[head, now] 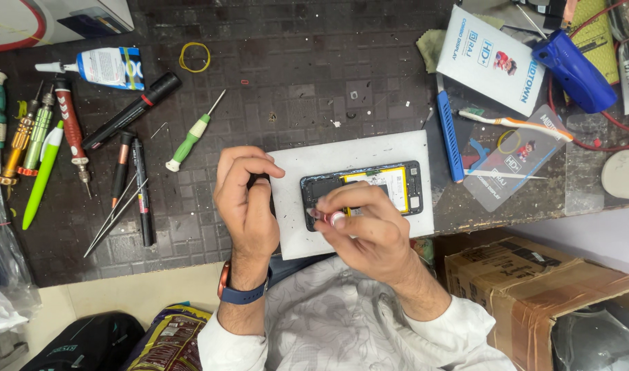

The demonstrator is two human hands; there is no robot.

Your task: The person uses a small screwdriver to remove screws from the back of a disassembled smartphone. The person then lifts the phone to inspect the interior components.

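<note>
An opened phone [390, 185] with a black frame and a yellow battery lies on a white pad [349, 154] in the middle of the dark mat. My right hand [369, 230] grips a small screwdriver [333, 218] with a red and white cap, its tip at the phone's left end. My left hand [244, 203] hovers just left of the pad with curled fingers; whether it holds anything I cannot tell. A watch with a blue strap sits on that wrist.
Screwdrivers, a green pen, tweezers [115, 213] and a glue tube [98, 67] lie at the left. A green-handled screwdriver [191, 137], a blue pry tool [450, 137], a toothbrush [513, 124] and a white packet [489, 58] surround the pad. A cardboard box [534, 288] stands at the lower right.
</note>
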